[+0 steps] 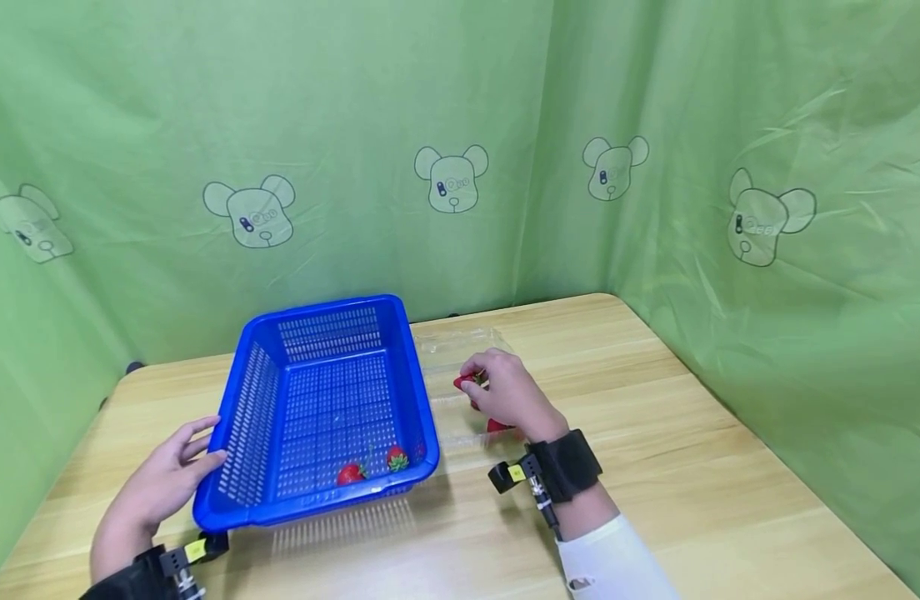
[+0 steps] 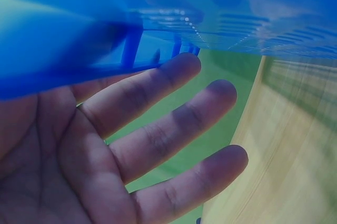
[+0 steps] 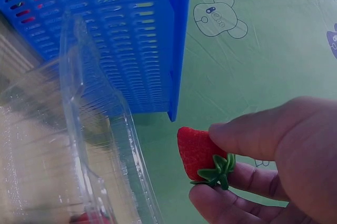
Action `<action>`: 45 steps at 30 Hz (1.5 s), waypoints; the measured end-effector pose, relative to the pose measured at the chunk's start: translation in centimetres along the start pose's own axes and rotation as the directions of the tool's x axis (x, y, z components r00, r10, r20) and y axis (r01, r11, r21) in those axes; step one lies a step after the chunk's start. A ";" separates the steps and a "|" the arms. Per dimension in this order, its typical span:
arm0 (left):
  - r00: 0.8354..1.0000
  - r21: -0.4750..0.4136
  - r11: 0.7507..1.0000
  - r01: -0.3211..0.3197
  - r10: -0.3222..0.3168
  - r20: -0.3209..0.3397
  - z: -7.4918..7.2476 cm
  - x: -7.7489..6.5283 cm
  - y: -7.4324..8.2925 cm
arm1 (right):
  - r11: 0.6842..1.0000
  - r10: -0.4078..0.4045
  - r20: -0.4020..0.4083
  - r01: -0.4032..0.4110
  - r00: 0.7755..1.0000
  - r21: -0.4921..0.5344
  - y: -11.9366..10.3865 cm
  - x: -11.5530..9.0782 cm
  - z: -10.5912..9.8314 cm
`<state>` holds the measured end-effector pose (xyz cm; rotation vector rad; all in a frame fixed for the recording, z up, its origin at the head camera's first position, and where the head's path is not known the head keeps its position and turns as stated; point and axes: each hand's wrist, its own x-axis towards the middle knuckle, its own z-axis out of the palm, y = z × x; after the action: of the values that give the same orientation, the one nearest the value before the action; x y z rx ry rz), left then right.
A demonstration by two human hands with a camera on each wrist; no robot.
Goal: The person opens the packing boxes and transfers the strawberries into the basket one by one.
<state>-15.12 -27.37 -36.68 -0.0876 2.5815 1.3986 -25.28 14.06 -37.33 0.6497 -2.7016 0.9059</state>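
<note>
A red strawberry [image 3: 197, 153] with green leaves is pinched between the thumb and fingers of my right hand [image 1: 508, 392], above a clear plastic container [image 1: 452, 350]. Another strawberry [image 1: 497, 425] shows in the container below the hand. To the left stands a blue basket [image 1: 422, 408] with slotted sides; two strawberries, one [image 1: 350, 474] near the other [image 1: 397, 458], lie at its near end. My left hand [image 1: 163, 475] holds the basket's left rim, thumb on top and index finger beneath. In the left wrist view its other fingers [image 2: 181, 171] extend apart from the basket.
A wooden table [image 1: 655, 467] carries everything. Green curtains [image 1: 355, 100] with printed bear heads rise behind it and at both sides. The container sits right beside the basket's right wall.
</note>
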 end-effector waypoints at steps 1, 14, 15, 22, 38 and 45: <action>1.000 0.000 1.000 0.001 -0.001 0.001 0.0 0.0 0.0 | 1.000 0.000 -0.002 0.000 1.000 0.001 0.0 0.0 0.0; 1.000 0.002 1.000 0.009 -0.009 0.001 0.0 0.1 -0.1 | 0.999 -0.031 -0.019 0.031 0.999 0.008 -0.4 0.1 -0.3; 1.000 0.002 1.000 0.006 -0.006 0.001 0.0 0.1 -0.2 | 0.999 -0.034 -0.021 0.034 0.999 0.011 -0.4 0.1 -0.3; 1.000 0.002 1.000 0.003 -0.003 -0.001 -0.2 0.2 0.0 | 0.998 -0.052 -0.043 0.053 0.998 0.024 -0.6 0.2 -0.4; 1.000 0.000 1.000 -0.024 0.024 -0.014 0.0 0.0 -0.3 | 0.998 -0.049 -0.068 0.052 0.996 0.046 -1.5 0.0 -0.4; 0.999 -0.010 0.999 -0.031 0.031 -0.010 0.0 0.0 -0.3 | 0.996 -0.048 -0.072 0.054 0.996 0.074 -1.6 0.0 -0.4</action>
<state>-15.06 -27.52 -36.95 -0.0561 2.5948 1.4250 -24.48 13.18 -36.15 0.6853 -2.5875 1.0039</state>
